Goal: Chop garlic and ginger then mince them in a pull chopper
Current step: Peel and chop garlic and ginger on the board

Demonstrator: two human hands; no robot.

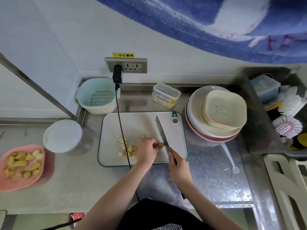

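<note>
Ginger (159,145) under left hand (147,151) (pinched)

Head camera, steeply down over counter (83,188); edges warped.

A steel counter (207,180) spans the lower frame. Resting directly on it: a cutting board (142,128) at centre, a pink bowl (21,183) at lower left, a white lidded container (63,136) beside it, a colander (98,97) and clear boxes (166,94) toward the wall, stacked plates (214,130) at right.

My right hand (178,165) hides the knife handle; at nine o'clock the pink bowl (23,180) runs off-frame.
</note>
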